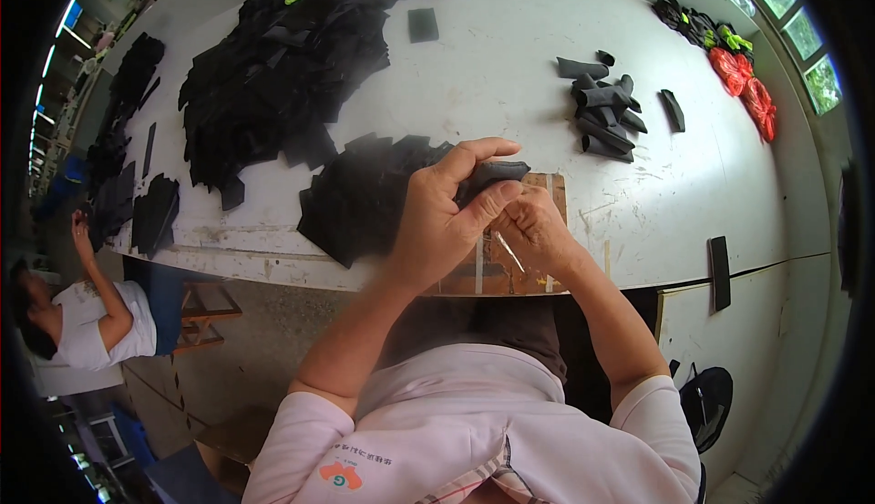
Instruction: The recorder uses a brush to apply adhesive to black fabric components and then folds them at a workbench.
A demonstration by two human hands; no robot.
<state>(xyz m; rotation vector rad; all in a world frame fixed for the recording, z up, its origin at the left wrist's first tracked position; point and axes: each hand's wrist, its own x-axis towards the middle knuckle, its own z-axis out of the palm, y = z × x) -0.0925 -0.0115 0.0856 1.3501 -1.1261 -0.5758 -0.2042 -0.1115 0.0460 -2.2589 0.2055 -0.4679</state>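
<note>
My left hand is closed around a dark grey fabric piece, folded or rolled into a short tube, with its thumb pressed on the near edge. Beside it, my right hand has its fingers drawn together against the lower side of that piece. A thin shiny metal tool sticks out below the right fingers; its kind is hidden by the hand. Under both hands lies a brown board at the table's near edge. Left of the hands spreads a pile of flat black fabric pieces.
A larger heap of black pieces covers the table's far left. Several rolled dark tubes lie right of centre. Red plastic bags rest at the far right. A black strip lies near the right edge. Another person is at the left.
</note>
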